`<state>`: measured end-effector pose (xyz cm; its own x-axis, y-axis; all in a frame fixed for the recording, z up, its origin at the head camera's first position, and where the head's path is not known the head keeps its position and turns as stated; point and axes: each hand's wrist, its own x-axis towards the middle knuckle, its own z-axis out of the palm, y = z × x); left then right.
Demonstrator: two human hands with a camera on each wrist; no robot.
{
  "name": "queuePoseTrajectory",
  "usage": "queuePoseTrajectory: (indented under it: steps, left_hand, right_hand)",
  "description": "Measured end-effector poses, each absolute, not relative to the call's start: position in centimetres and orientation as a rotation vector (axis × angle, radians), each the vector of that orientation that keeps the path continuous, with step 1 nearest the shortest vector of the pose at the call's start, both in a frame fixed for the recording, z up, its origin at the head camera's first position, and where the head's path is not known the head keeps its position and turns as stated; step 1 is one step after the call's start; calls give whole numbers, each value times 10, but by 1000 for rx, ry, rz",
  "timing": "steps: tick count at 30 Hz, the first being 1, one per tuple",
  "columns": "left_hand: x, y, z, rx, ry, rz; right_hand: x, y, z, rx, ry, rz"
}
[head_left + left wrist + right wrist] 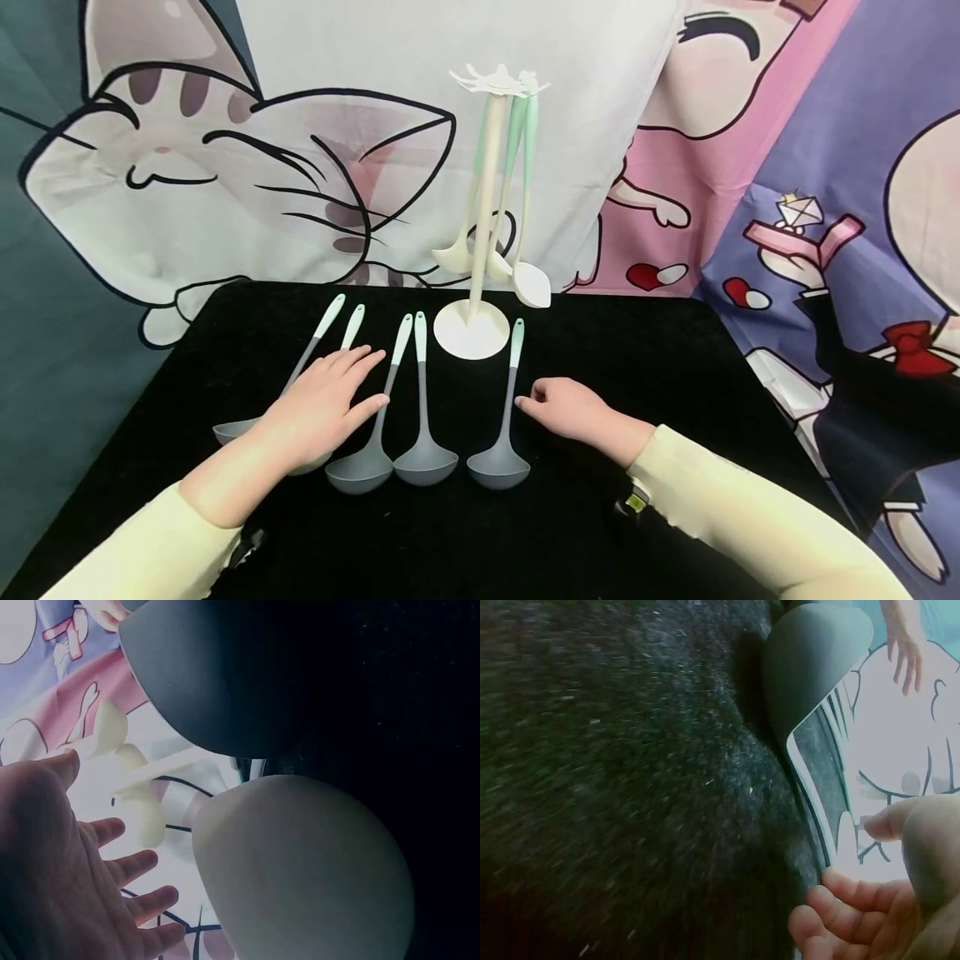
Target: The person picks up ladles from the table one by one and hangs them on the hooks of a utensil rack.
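Note:
Several grey ladles with mint handles lie on the black tabletop. My left hand (318,408), its fingers spread, hovers over the left ladles and partly hides one with a pale mint handle (352,325). In the left wrist view this hand (82,862) holds nothing, and two ladle bowls, one dark (217,675) and one paler (300,870), loom beside it. My right hand (566,408) is just right of the rightmost ladle (498,467), close to its shaft. In the right wrist view its fingers (855,915) are loosely bent, thumb apart; whether they touch the handle I cannot tell.
Behind the ladles stands a cream utensil stand (486,208) with a round base. Cream utensils with mint handles, one a spoon-like piece (532,285), hang from its top. A cartoon-printed cloth (585,50) covers the wall behind the black table (637,350).

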<state>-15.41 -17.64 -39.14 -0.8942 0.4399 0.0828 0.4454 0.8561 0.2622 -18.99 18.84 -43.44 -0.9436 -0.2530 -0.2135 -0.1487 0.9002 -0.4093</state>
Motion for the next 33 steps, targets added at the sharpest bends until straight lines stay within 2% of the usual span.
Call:
queuePoseTrajectory:
  steps: [20, 33]
  left_hand:
    - [-145, -193, -391, -639, -3047, -500]
    - [-136, -195, -396, -625, -3036, -531]
  right_hand:
    - [-208, 163, -445, -118, 2663, -746]
    - [-202, 164, -448, -88, 2549, -996]
